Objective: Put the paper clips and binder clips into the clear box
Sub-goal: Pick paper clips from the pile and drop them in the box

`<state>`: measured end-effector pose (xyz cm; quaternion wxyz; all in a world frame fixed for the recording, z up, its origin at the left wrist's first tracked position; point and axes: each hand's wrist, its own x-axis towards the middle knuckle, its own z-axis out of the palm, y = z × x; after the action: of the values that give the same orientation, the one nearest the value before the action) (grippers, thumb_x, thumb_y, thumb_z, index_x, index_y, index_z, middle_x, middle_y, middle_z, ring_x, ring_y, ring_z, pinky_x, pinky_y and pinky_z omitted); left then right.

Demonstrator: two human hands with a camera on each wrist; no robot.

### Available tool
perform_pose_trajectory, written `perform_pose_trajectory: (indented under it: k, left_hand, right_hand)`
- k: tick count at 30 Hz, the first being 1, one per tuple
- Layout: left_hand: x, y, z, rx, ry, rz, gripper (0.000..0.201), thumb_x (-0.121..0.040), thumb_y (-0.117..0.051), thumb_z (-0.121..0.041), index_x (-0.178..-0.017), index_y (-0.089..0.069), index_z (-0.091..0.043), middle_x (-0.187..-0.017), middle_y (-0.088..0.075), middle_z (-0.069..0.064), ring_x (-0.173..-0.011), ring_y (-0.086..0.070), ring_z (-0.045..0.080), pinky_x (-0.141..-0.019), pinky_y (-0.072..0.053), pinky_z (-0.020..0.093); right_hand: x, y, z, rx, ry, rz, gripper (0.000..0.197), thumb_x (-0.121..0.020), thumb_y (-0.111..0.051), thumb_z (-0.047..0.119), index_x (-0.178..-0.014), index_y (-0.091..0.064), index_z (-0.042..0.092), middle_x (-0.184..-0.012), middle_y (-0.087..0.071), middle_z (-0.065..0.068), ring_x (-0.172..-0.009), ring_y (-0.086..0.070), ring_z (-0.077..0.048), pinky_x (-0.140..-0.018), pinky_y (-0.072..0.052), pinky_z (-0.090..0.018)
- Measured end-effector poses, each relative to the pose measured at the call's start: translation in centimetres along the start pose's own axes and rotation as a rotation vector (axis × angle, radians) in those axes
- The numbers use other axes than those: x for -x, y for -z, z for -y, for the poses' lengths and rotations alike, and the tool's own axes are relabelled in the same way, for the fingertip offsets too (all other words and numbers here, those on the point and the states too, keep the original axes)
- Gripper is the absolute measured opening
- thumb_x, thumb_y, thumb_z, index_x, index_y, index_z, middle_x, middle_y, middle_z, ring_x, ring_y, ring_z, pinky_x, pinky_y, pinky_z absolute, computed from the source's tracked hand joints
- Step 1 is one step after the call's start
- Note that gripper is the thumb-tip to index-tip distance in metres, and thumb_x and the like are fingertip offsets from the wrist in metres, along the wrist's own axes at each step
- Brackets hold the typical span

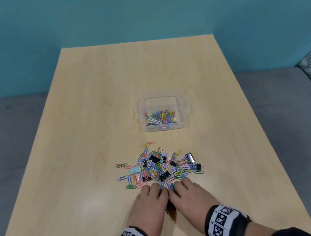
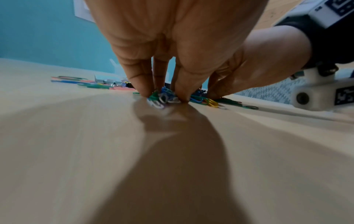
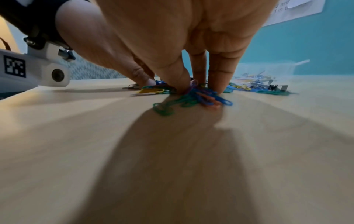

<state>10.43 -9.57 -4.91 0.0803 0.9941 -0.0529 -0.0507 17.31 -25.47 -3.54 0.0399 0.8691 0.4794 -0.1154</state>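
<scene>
A heap of coloured paper clips (image 1: 155,169) mixed with black binder clips (image 1: 190,158) lies on the wooden table (image 1: 90,129). Beyond it stands the clear box (image 1: 180,101), which holds several paper clips (image 1: 160,117). My left hand (image 1: 159,190) and right hand (image 1: 175,187) sit side by side at the heap's near edge, knuckles up, fingers curled down. In the left wrist view the left hand (image 2: 162,94) pinches a small bunch of clips (image 2: 164,98) against the table. In the right wrist view the right hand (image 3: 199,89) pinches blue, green and pink clips (image 3: 201,98).
A light blue binder clip (image 1: 135,170) lies at the heap's left side. A few stray clips (image 1: 146,143) lie between heap and box. Grey cushioned seating (image 1: 9,143) flanks the table on both sides, and a teal wall (image 1: 132,13) rises behind its far edge.
</scene>
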Motion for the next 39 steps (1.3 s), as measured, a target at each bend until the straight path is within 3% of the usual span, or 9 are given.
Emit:
perform_pose_trajectory:
  k: [4, 7, 12, 16, 24, 29, 32, 34, 39]
  left_hand:
    - [-1.1, 0.8, 0.3, -0.031, -0.064, 0.029, 0.046, -0.037, -0.055, -0.002, -0.079, -0.058, -0.019, -0.077, -0.054, 0.001, -0.065, -0.051, 0.02, -0.047, -0.046, 0.028]
    - [-1.7, 1.8, 0.5, -0.044, -0.082, 0.056, 0.039, -0.034, -0.047, -0.005, -0.068, -0.054, -0.023, -0.071, -0.052, -0.003, -0.059, -0.05, 0.015, -0.044, -0.035, 0.022]
    - [-2.2, 0.7, 1.4, 0.017, -0.063, 0.117, 0.057, -0.028, -0.07, -0.004, -0.076, -0.047, -0.026, -0.075, -0.05, -0.005, -0.06, -0.049, 0.013, -0.044, -0.036, 0.023]
    - [-2.8, 0.6, 1.8, 0.062, -0.051, 0.137, 0.052, -0.036, -0.073, -0.004, -0.075, -0.047, -0.027, -0.075, -0.048, -0.006, -0.058, -0.048, 0.013, -0.046, -0.038, 0.023]
    - [-4.3, 2.3, 2.1, 0.139, 0.124, 0.179, 0.043, -0.036, -0.078, -0.007, -0.062, -0.048, -0.023, -0.059, -0.047, -0.007, -0.043, -0.046, 0.013, -0.046, -0.014, 0.022]
    - [-4.3, 2.7, 2.8, 0.283, 0.328, 0.174, 0.017, -0.076, -0.053, -0.003, -0.079, -0.048, -0.019, -0.075, -0.043, -0.002, -0.066, -0.046, 0.023, -0.055, -0.03, 0.03]
    - [-4.3, 3.2, 2.9, 0.335, 0.336, 0.226, 0.018, -0.08, -0.046, -0.008, -0.077, -0.036, -0.022, -0.076, -0.037, -0.005, -0.072, -0.043, 0.021, -0.06, -0.03, 0.032]
    - [-4.3, 3.7, 3.2, 0.364, 0.342, 0.253, 0.012, -0.079, -0.043, -0.01, -0.077, -0.036, -0.019, -0.078, -0.04, -0.004, -0.075, -0.044, 0.021, -0.062, -0.032, 0.033]
    - [-4.3, 4.2, 3.7, 0.381, 0.311, 0.276, 0.006, -0.076, -0.041, -0.014, -0.078, -0.039, -0.02, -0.081, -0.047, -0.003, -0.074, -0.044, 0.02, -0.064, -0.036, 0.035]
  right_hand:
    - [-0.5, 2.0, -0.9, 0.011, 0.052, 0.071, 0.033, -0.054, -0.063, 0.015, -0.087, -0.057, 0.013, -0.081, -0.057, -0.005, -0.069, -0.054, -0.025, -0.05, -0.047, -0.031]
    - [-0.9, 3.1, -1.5, -0.033, 0.06, 0.223, 0.051, -0.042, -0.076, 0.013, -0.089, -0.057, 0.01, -0.089, -0.058, -0.01, -0.074, -0.056, -0.028, -0.051, -0.048, -0.033]
    - [-1.8, 4.1, -2.2, -0.129, 0.063, 0.272, 0.047, -0.074, -0.058, -0.003, -0.118, -0.043, 0.006, -0.119, -0.044, -0.02, -0.103, -0.046, -0.038, -0.071, -0.042, -0.043]
    - [-2.7, 4.6, -3.0, -0.14, 0.099, 0.308, 0.044, -0.077, -0.056, -0.001, -0.118, -0.043, 0.006, -0.113, -0.047, -0.019, -0.098, -0.049, -0.038, -0.073, -0.041, -0.044]
    - [-3.9, 4.1, -4.4, -0.262, 0.047, 0.311, 0.023, -0.087, -0.043, 0.004, -0.107, -0.046, 0.015, -0.098, -0.051, -0.011, -0.084, -0.052, -0.032, -0.064, -0.041, -0.039]
    - [-3.5, 3.9, -4.4, -0.291, 0.039, 0.291, 0.023, -0.089, -0.041, 0.007, -0.111, -0.042, 0.013, -0.108, -0.047, -0.012, -0.088, -0.051, -0.034, -0.065, -0.043, -0.041]
    - [-3.1, 3.6, -3.9, -0.279, 0.06, 0.293, 0.03, -0.092, -0.051, 0.02, -0.118, -0.035, 0.015, -0.122, -0.038, -0.013, -0.098, -0.047, -0.035, -0.066, -0.044, -0.042]
    - [-3.0, 3.4, -3.5, -0.239, 0.122, 0.306, 0.041, -0.084, -0.055, 0.009, -0.119, -0.034, 0.014, -0.124, -0.035, -0.017, -0.102, -0.044, -0.038, -0.065, -0.04, -0.043]
    - [-3.2, 3.0, -3.3, -0.23, 0.197, 0.344, 0.045, -0.069, -0.065, 0.006, -0.103, -0.036, 0.012, -0.101, -0.054, -0.016, -0.083, -0.057, -0.035, -0.052, -0.045, -0.037]
